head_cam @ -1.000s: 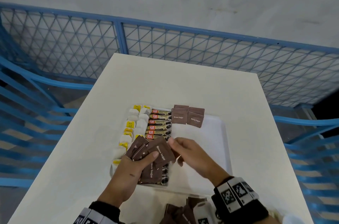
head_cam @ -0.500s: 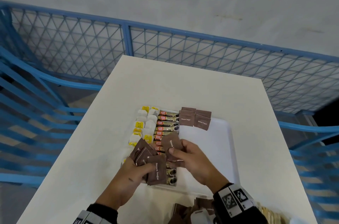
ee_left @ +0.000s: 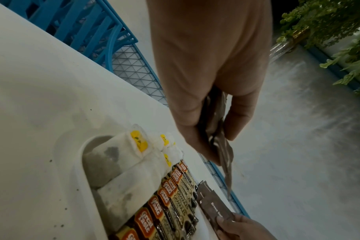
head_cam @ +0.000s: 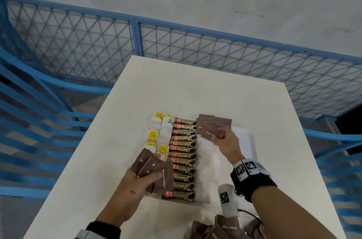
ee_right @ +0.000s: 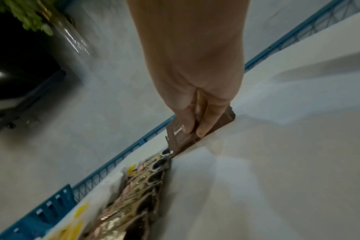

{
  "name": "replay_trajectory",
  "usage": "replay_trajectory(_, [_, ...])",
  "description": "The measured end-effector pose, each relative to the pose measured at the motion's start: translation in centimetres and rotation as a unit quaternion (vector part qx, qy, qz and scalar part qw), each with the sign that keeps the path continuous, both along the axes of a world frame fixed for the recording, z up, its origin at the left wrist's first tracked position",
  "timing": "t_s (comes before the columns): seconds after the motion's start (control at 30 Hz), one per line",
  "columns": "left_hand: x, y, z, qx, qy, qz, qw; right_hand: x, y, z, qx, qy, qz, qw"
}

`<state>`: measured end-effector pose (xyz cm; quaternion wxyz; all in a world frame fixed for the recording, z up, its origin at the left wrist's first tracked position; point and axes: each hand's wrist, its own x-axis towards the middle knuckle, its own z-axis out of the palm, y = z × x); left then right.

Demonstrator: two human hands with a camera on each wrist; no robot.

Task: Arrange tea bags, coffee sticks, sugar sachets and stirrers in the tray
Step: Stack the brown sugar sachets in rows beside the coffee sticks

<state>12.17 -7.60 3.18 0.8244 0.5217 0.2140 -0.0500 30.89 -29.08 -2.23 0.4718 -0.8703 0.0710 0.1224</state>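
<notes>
1. the right hand [head_cam: 225, 140] has gone from the bundle near the front of the tray up to the far end since a second ago, carrying one brown sugar sachet [head_cam: 208, 131] with it. thumb and fingers are pinched on the sachet's near edge, and the other end is down at the small stack of sachets [head_cam: 214, 121] already sitting by the far rim.

2. the left hand [head_cam: 135, 184] hasn't really gone anywhere. it's curled round a fanned bundle of brown sugar sachets [head_cam: 154, 170], thumb on top, hovering over the near end of the coffee sticks [head_cam: 183, 158].

3. so i'd say this is sachet-by-sachet feeding: the left holds stock, the right deals them out. the sugar column has only just started.

4. the tea bags [head_cam: 159, 135] fill the left strip and the coffee sticks run the whole length beside them. both look done.

5. there's lots of bare white tray [head_cam: 242, 141] to the right of the coffee and in front of the sugar stack, so plenty of room to keep laying sachets toward the near side.

6. the far stack looks like it sits right on or over the tray's far rim, so a nudge there might push some out onto the table [head_cam: 195, 86].

7. more loose sachets [head_cam: 225, 227] lie on the table by the near edge. can't see any stirrers from here.
</notes>
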Motion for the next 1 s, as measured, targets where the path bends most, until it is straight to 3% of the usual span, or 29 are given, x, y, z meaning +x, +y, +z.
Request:
replay_trajectory(0.4, [0.6, 0.4, -0.3, -0.005, -0.007, -0.001, 1.000, 1.9, 1.2, -0.6, -0.047, -0.030, 0.041, 0.998])
replay_trajectory(0.8, [0.5, -0.4, 0.5, -0.003, -0.005, 0.023, 1.000, 0.5, 1.6, -0.5, -0.039, -0.082, 0.020, 0.996])
replay_trajectory(1.0, [0.1, -1.1, 0.5, 0.019, 0.003, 0.021, 1.000, -3.9, 2.4, 1.8, -0.003, -0.069, 0.127, 0.990])
